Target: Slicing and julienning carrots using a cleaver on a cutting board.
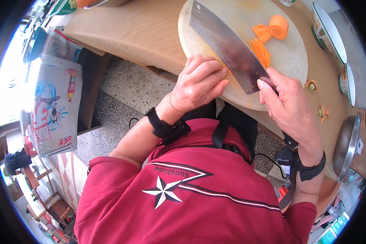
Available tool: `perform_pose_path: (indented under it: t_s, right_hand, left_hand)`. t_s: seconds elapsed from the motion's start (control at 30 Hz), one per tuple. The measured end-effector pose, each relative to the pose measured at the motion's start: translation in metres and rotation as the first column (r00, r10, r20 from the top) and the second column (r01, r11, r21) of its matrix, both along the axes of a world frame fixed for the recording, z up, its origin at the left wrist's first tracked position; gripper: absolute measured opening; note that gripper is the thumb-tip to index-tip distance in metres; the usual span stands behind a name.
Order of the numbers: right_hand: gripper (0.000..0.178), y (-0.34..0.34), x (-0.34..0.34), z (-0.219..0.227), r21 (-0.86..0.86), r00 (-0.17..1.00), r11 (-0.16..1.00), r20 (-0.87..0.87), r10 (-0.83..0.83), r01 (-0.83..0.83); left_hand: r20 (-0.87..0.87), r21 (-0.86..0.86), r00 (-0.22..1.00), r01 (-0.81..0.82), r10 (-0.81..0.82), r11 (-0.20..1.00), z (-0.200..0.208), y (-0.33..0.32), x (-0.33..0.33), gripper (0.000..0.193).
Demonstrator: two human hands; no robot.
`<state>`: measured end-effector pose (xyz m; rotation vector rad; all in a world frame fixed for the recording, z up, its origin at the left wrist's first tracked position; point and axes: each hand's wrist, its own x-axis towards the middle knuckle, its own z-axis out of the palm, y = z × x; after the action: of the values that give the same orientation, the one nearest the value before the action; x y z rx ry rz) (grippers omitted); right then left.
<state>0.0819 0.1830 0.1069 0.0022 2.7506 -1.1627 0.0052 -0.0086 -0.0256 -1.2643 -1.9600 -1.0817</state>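
My right hand (288,99) grips the handle end of a broad cleaver (227,46), its blade slanting up and left across a round cutting board (248,10). Beside the blade's lower part, my left hand (202,81) is curled at the board's near edge, fingers bent together. A sliver of orange shows between those fingers and the blade; what lies under them is hidden. To the right of the cleaver lies a small heap of carrot shreds (261,53). Just beyond it are a cut carrot chunk (278,27) and a flat carrot piece (262,33).
Carrot scraps (312,85) lie on the brown table (126,28), right of the board. Along the right edge stand an enamel bowl (331,34), a smaller bowl (347,85) and a metal basin (347,148). A printed carton (55,105) stands at left, past the table's edge.
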Motion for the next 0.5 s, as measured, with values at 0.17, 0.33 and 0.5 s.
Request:
perform_pose_path:
  t_s: [0.17,0.33,0.5]
  right_hand:
    - [0.022,-0.002,-0.008,-0.004,0.034,0.999,0.999,0.005,0.033,-0.033]
    - [0.025,-0.004,-0.024,-0.019,0.125,0.973,0.988,-0.198,0.115,-0.092]
    - [0.019,0.009,-0.018,-0.026,-0.017,0.985,0.997,-0.155,-0.074,0.073]
  left_hand:
    - [-0.008,0.0,1.0,-0.003,0.003,1.0,0.0,-0.001,0.001,0.021]
    - [0.009,0.011,1.0,0.013,-0.013,1.0,0.003,0.001,0.0,0.022]
    - [0.023,-0.008,1.0,0.005,-0.004,1.0,0.005,0.0,0.001,0.022]
